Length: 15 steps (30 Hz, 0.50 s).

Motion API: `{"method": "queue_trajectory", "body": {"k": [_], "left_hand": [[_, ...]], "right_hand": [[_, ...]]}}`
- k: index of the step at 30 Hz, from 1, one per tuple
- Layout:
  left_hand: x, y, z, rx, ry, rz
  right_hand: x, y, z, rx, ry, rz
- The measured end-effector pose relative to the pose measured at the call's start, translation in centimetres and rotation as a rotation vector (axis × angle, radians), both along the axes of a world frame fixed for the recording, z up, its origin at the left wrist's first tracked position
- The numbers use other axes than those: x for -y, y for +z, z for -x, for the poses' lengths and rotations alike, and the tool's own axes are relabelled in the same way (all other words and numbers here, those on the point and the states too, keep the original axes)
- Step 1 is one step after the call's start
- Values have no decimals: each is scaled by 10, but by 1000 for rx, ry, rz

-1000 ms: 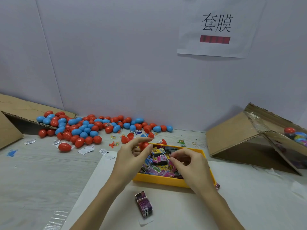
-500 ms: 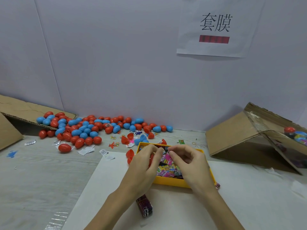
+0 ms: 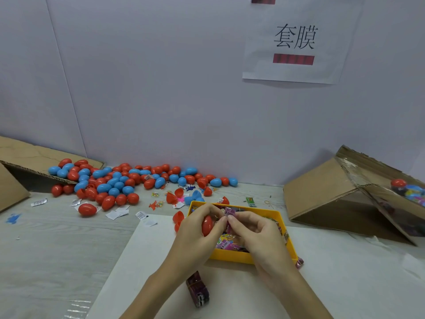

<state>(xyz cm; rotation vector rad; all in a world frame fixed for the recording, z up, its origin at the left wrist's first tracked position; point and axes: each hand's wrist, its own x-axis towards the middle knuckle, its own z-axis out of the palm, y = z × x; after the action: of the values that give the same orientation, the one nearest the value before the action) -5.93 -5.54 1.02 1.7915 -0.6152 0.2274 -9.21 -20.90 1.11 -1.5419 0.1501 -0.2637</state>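
My left hand (image 3: 197, 233) grips a red plastic egg (image 3: 207, 225) over the left end of a yellow tray (image 3: 232, 256). My right hand (image 3: 257, 236) pinches a small pink printed sleeve (image 3: 229, 214) right beside the egg, fingertips of both hands nearly touching. The tray holds several more colourful printed sleeves (image 3: 226, 244). A bundle of purple sleeves (image 3: 198, 290) lies on the white sheet (image 3: 230, 295) in front of the tray, partly hidden by my left wrist.
A heap of red and blue eggs (image 3: 115, 183) spreads along the wall at the back left, beside a cardboard flap (image 3: 27, 157). Loose red egg halves (image 3: 177, 216) lie left of the tray. A tilted cardboard box (image 3: 333, 192) with wrapped eggs stands at the right.
My left hand has come in over the tray holding a red egg, and my right hand has lifted a pink sleeve up to meet it.
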Motion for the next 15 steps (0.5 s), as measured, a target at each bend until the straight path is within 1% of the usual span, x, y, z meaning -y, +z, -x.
{"method": "queue_trajectory", "body": {"k": [2, 5, 6, 9, 11, 13, 15], "left_hand": [[0, 0, -1, -81, -14, -5], [-4, 4, -6, -391, -77, 77], [-7, 4, -8, -421, -97, 77], [-15, 3, -11, -293, -148, -12], [-16, 2, -12, -197, -120, -26], [-15, 4, -11, -158, -76, -9], [-12, 5, -11, -119, -71, -15]], "right_hand": [[0, -1, 0, 12, -21, 7], [3, -1, -1, 48, -110, 94], [5, -1, -2, 58, -143, 141], [11, 0, -3, 90, -217, 302], [13, 0, -3, 112, -241, 408], [13, 0, -2, 135, -240, 504], [12, -1, -2, 139, -215, 548]]}}
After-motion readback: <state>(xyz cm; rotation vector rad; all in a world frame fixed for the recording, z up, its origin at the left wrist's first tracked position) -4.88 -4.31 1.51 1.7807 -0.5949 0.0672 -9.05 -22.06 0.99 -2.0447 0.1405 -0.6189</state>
